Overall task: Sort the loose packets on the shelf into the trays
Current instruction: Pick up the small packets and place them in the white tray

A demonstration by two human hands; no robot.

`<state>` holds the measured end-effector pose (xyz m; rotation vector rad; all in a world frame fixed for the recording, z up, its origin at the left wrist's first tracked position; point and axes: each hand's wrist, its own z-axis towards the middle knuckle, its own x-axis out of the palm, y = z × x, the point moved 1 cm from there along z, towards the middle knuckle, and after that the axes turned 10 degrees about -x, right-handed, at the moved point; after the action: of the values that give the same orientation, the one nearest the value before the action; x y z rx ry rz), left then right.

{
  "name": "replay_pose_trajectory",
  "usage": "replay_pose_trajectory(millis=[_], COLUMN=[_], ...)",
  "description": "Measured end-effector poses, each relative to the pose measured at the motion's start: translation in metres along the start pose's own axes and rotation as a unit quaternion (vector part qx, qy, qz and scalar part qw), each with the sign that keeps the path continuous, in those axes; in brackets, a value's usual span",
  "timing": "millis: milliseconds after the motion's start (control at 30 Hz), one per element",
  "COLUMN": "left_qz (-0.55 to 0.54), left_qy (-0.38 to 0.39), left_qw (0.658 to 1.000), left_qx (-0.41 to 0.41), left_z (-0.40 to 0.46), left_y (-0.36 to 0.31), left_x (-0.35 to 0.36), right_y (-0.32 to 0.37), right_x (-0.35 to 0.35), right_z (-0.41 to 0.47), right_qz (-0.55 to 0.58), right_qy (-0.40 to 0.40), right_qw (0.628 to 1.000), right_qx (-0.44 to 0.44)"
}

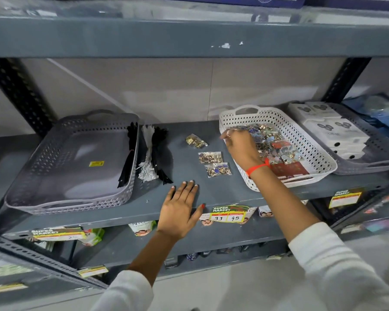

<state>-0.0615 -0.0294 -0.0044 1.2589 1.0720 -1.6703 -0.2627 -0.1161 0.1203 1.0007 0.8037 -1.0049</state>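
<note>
Three small clear packets of gold trinkets lie loose on the grey shelf [189, 194]: one at the back [195, 140], one in the middle [210, 157] and one nearest me [218, 169]. To their right stands a white perforated tray [314, 153] holding a pile of similar packets [276, 144]. My right hand [240, 147] reaches over the tray's left rim with its fingers down in the pile, which hides what they grip. My left hand [180, 209] rests flat on the shelf's front edge, fingers spread, holding nothing.
A grey perforated tray [70, 162] sits at the left with black zippers [128, 153] along its right side. White zippers [147, 153] and more black zippers [162, 153] lie beside it. At far right, another grey tray [373, 158] holds white boxes [332, 131]. Price labels [229, 215] hang on the shelf edge.
</note>
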Motion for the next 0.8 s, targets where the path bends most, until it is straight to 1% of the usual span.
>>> replay_pose_trajectory(millis=[67,167,200,233,267,400,500,667,733,800], left_qz=[-0.004,-0.01,-0.01,-0.012,-0.013,-0.006,-0.007,-0.005,-0.003,0.001], left_qy=[-0.002,-0.003,-0.004,-0.004,-0.004,-0.001,0.0,-0.001,-0.001,0.001], left_qw=[1.0,1.0,1.0,1.0,1.0,1.0,1.0,1.0,1.0,1.0], left_qx=[0.001,0.002,0.002,0.001,0.0,0.0,-0.001,-0.002,-0.003,-0.004], left_z=[0.0,-0.001,-0.001,-0.001,-0.002,-0.001,0.0,-0.001,0.0,0.0], left_y=[0.0,-0.001,-0.001,-0.001,0.0,-0.001,-0.001,-0.001,-0.001,-0.001], left_x=[0.0,-0.001,-0.001,-0.001,-0.001,-0.001,-0.001,0.0,-0.001,-0.001], right_y=[0.013,0.02,0.02,0.021,0.022,0.023,0.02,0.025,0.017,0.0], right_x=[0.008,0.025,0.03,0.033,0.035,0.034,0.025,-0.013,-0.035,-0.052], right_z=[-0.002,-0.008,-0.011,-0.014,-0.016,-0.02,-0.017,-0.011,-0.01,-0.011], right_qz=[0.054,0.03,0.014,0.0,-0.008,-0.006,0.05,0.124,0.115,0.079], right_qy=[0.07,0.238,0.278,0.3,0.306,0.272,0.206,0.106,0.056,0.016], right_qw=[0.996,0.971,0.96,0.954,0.952,0.962,0.977,0.987,0.992,0.996], right_qx=[-0.02,0.009,0.02,0.024,0.023,0.022,0.035,0.008,0.004,0.029])
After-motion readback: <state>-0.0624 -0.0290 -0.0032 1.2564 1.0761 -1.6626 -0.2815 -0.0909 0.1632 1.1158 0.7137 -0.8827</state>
